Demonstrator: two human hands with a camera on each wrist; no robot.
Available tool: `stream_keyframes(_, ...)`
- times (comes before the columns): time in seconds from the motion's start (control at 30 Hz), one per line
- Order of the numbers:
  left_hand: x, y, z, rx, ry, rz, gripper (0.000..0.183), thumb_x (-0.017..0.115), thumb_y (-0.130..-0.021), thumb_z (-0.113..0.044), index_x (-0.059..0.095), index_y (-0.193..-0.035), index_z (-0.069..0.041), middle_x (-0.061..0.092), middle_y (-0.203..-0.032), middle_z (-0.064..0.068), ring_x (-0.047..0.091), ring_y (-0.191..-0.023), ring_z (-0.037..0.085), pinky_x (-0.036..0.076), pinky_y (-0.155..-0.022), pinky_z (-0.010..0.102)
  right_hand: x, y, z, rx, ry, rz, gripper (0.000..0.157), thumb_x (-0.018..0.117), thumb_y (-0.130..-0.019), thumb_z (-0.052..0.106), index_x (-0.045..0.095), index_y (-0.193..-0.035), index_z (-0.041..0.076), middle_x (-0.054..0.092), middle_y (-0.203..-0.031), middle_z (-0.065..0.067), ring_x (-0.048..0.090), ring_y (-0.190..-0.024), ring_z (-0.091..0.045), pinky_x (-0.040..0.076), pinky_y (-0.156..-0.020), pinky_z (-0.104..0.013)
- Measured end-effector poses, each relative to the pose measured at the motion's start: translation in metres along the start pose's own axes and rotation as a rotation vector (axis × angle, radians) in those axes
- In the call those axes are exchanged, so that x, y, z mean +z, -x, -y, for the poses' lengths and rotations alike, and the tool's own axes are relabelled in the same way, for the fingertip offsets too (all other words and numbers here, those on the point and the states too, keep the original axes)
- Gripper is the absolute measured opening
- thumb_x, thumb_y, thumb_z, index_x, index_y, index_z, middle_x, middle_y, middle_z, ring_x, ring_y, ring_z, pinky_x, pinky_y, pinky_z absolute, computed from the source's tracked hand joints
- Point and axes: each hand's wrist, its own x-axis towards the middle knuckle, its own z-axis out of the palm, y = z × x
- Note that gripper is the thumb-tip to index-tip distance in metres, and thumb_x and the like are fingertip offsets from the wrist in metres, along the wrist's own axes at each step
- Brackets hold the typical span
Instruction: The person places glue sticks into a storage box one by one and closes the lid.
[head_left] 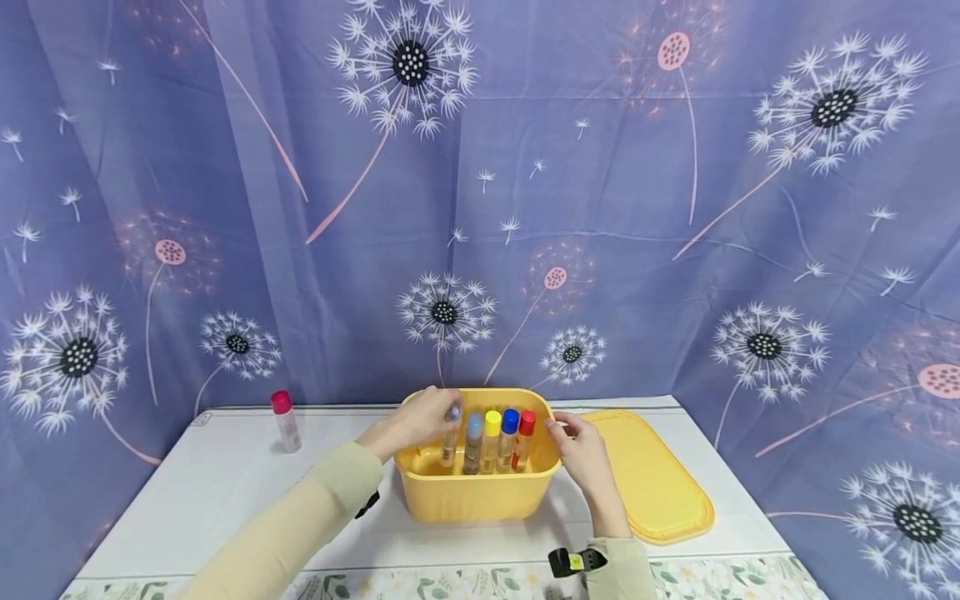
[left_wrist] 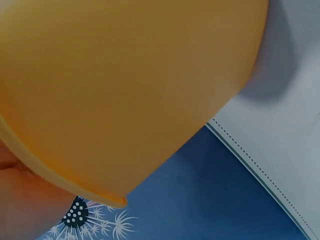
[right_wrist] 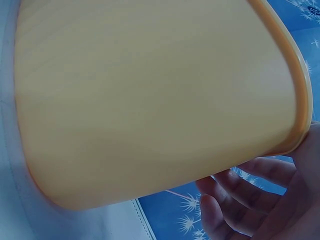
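A yellow plastic bin [head_left: 480, 500] stands on the white table. Inside it, several clear small bottles stand in a row: one with a grey-blue cap [head_left: 473, 450], one yellow-capped [head_left: 491, 446], one blue-capped [head_left: 508, 446] and one red-capped [head_left: 524, 442]. My left hand [head_left: 427, 414] reaches over the bin's left rim and pinches a purple-capped bottle [head_left: 449, 446] at its top, left of the row. My right hand [head_left: 581, 447] grips the bin's right rim; in the right wrist view its fingers [right_wrist: 250, 192] curl beside the outer wall. The left wrist view mostly shows the bin's wall [left_wrist: 135, 90].
A clear bottle with a dark pink cap [head_left: 286, 423] stands alone at the table's left. The yellow lid [head_left: 660, 483] lies flat to the right of the bin. Behind the table hangs a blue curtain [head_left: 510, 200] with dandelion prints.
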Motion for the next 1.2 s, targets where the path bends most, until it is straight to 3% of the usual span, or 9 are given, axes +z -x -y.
stream_keyframes(0.23, 0.0030, 0.0009, 0.0012, 0.043, -0.022, -0.007, 0.013, 0.073, -0.084, -0.005, 0.062, -0.090, -0.010, 0.058, -0.077, -0.003, 0.052, -0.070, 0.013, 0.046, -0.067, 0.032, 0.0015, 0.0000, -0.0005, 0.002, -0.011, -0.006, 0.028, 0.063, -0.096, 0.020, 0.068, -0.117, 0.001, 0.067, -0.096, -0.022, 0.063, -0.082, -0.034, 0.052, -0.064, -0.030)
stream_keyframes(0.43, 0.0048, 0.0030, 0.0008, -0.003, 0.014, 0.052, 0.015, 0.072, -0.084, -0.003, 0.062, -0.092, -0.010, 0.059, -0.078, -0.004, 0.052, -0.070, 0.013, 0.047, -0.066, 0.030, 0.0007, -0.0001, -0.0005, -0.008, -0.003, 0.000, 0.030, 0.063, -0.096, 0.021, 0.068, -0.117, 0.000, 0.067, -0.096, -0.021, 0.063, -0.078, -0.027, 0.052, -0.063, -0.030)
stream_keyframes(0.63, 0.0068, 0.0015, 0.0008, 0.022, 0.024, 0.046, 0.016, 0.071, -0.081, 0.000, 0.063, -0.092, -0.008, 0.060, -0.079, -0.002, 0.052, -0.071, 0.013, 0.047, -0.067, 0.030, 0.0001, -0.0003, 0.0004, 0.000, 0.000, -0.009, 0.029, 0.064, -0.096, 0.021, 0.069, -0.117, 0.001, 0.067, -0.093, -0.019, 0.061, -0.073, -0.020, 0.052, -0.062, -0.029)
stream_keyframes(1.2, 0.0064, 0.0015, -0.0005, 0.044, 0.041, 0.052, 0.017, 0.064, -0.082, 0.002, 0.063, -0.095, -0.008, 0.061, -0.080, 0.001, 0.052, -0.068, 0.014, 0.045, -0.063, 0.029, 0.0000, 0.0003, 0.0001, -0.018, 0.007, -0.009, 0.029, 0.064, -0.096, 0.019, 0.068, -0.116, -0.001, 0.068, -0.093, -0.018, 0.062, -0.074, -0.021, 0.052, -0.062, -0.030)
